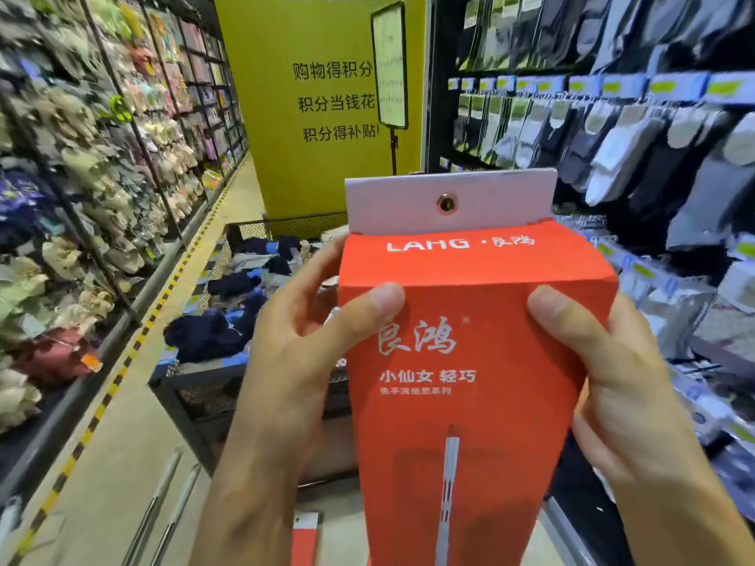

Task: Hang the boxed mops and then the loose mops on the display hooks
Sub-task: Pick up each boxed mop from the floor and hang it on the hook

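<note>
- The yellow pillar (286,116) rose at twelve o'clock beyond everything else, printed in black with 购物得积分, 积分当钱花 and 积分得补贴; a framed sign on a stand (390,67) stood just beside it, its text too blurred to read.
- The sock display (613,128) filled the two-to-three o'clock side, with pairs hung on hooks under blue-and-green price tags whose writing could not be read.
- A mesh bin of dark socks (228,320) sat at ten o'clock behind the hands.
- The boxed mop (470,361), an orange-red carton, was held upright at centre frame, well apart from any hook. It looked like stiff card, probably light and long, so likely to swing if carried by one end; the smooth print seemed a little slippery.
- Its front read "LAHG · 良鸿" along the top panel, then 良鸿 in large script, 小仙女 轻巧, and a smaller line below, apparently 免手洗拖把系列.
- The left hand (286,361) grasped the carton's nine o'clock edge, thumb pressed on the front.
- The right hand (613,381) clasped the three o'clock edge likewise, thumb on the front.
- The white hang tab (510,198) stood up at the carton's twelve o'clock; holding just under it seemed the best place.
- The metal eyelet (446,203) sat mid-tab, where a hook should pass.
</note>
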